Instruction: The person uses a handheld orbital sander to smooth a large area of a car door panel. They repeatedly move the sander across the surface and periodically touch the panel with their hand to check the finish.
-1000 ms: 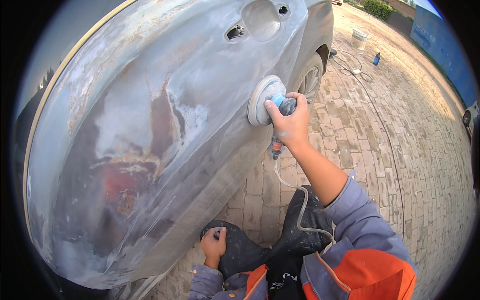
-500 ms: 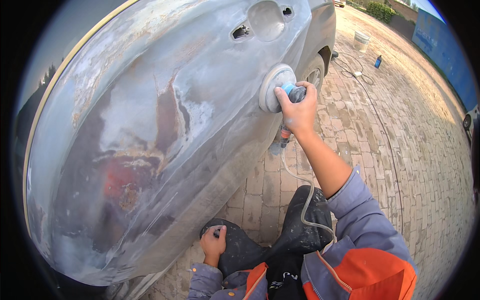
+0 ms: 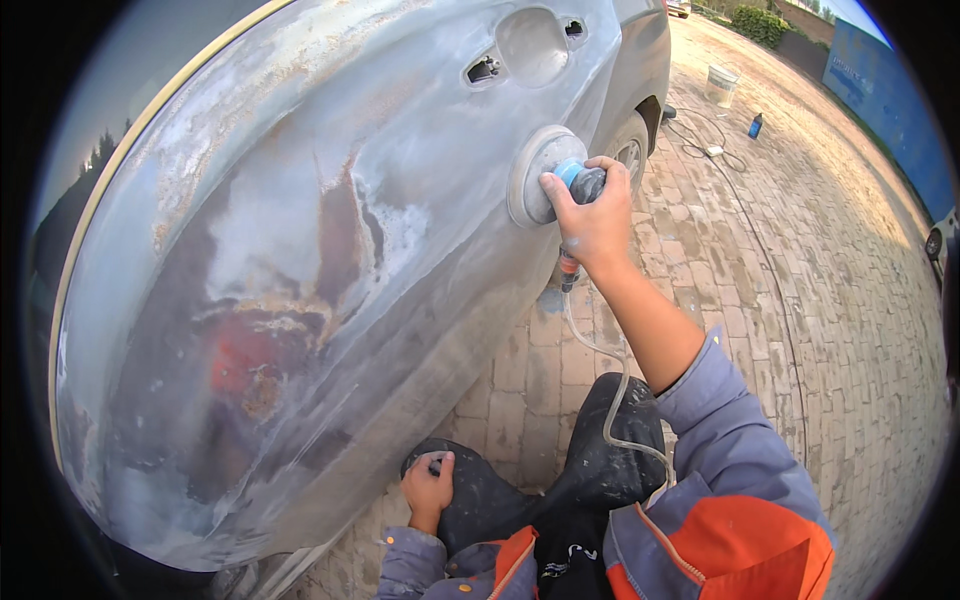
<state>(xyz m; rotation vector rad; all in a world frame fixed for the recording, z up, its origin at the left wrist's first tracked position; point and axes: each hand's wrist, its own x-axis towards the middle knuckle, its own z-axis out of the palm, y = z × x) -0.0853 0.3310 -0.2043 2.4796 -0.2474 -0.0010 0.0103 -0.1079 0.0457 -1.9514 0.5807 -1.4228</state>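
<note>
My right hand is closed around a round sander with a blue collar and a dark grip. The sander's broad grey pad lies against the car door, below and right of the handle recess. From its red-and-black connector, a clear hose loops down past my right leg. My left hand rests on my left knee, its fingers curled and thumb close to them; whatever may be inside is hidden. Bare, reddish and whitish patches mark the door's sanded surface.
The car's rear wheel stands just beyond the sander. Brick paving stretches to the right, crossed by a dark cable. A white bucket and a blue bottle stand farther off, near a blue wall.
The sander and my right hand have shifted slightly left along the door, and more of the pad's face-back shows. My left hand has stayed on the knee.
</note>
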